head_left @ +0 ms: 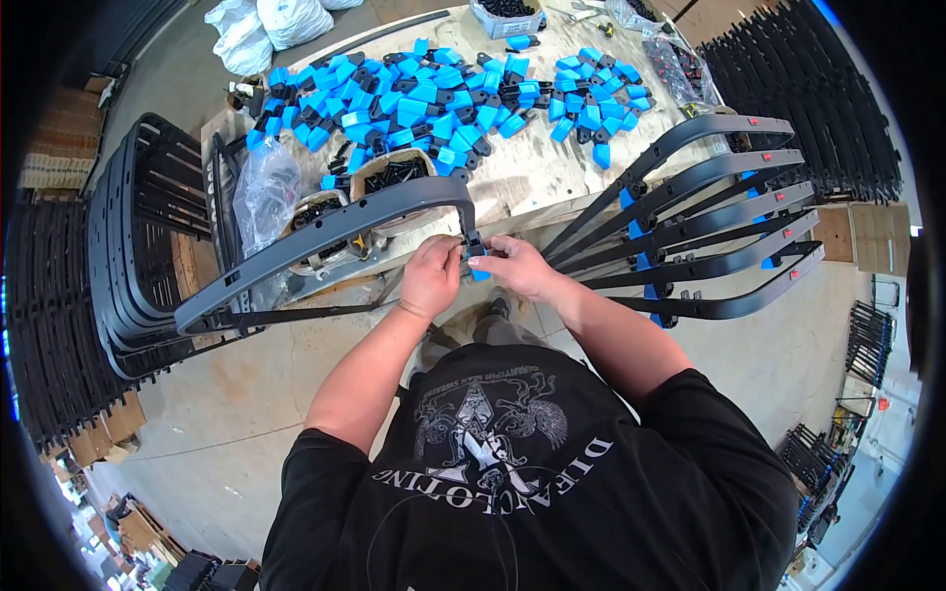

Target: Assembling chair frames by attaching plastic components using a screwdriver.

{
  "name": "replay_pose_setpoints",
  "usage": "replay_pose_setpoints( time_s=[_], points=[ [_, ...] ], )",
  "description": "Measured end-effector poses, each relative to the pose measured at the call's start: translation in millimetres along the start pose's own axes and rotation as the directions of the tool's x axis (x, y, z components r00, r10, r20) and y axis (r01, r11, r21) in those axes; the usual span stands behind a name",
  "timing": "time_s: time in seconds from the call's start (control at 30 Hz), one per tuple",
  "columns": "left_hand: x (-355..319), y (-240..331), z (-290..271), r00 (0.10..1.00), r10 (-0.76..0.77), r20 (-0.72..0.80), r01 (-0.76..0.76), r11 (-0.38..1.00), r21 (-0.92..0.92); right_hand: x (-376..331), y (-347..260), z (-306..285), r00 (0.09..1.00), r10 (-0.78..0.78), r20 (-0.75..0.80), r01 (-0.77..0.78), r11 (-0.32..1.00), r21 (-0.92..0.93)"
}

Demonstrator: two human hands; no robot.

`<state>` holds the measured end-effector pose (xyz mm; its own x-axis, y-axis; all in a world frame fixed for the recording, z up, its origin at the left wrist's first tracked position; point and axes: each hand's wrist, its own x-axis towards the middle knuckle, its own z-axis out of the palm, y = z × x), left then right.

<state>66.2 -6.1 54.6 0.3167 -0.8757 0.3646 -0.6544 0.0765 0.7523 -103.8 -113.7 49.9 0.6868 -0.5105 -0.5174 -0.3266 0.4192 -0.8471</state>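
A dark grey curved metal frame (325, 233) lies in front of me, its bent end pointing down between my hands. At that end sits a small black and blue bracket (480, 273), partly covered by fingers. My right hand (519, 268) grips the bracket with thumb and fingers from the right. On the other side, my left hand (434, 274) is closed in a pinch beside the frame's end; whatever its fingertips hold is too small and hidden to name.
Blue and black brackets (404, 103) are heaped on the wooden table (527, 187). Boxes of black fasteners (394, 174) stand near its front edge. Several curved frames (719, 227) stick out at right; more frames (148, 236) are stacked at left. White sacks (294, 22) lie beyond.
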Motion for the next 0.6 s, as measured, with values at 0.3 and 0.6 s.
replay_pose_setpoints(
  time_s=[0.3,0.6],
  points=[
    [-3.8,-7.8,-1.5,0.586,-0.661,0.469,0.715,0.149,-0.683,3.8,6.8,-1.9,1.000,-0.005,-0.004,0.005,0.999,0.033],
    [20.1,14.0,-7.7,0.368,-0.665,0.650,0.870,0.000,-0.493,1.3,7.6,-3.6,0.999,0.007,-0.038,-0.006,1.000,0.019]
  ],
)
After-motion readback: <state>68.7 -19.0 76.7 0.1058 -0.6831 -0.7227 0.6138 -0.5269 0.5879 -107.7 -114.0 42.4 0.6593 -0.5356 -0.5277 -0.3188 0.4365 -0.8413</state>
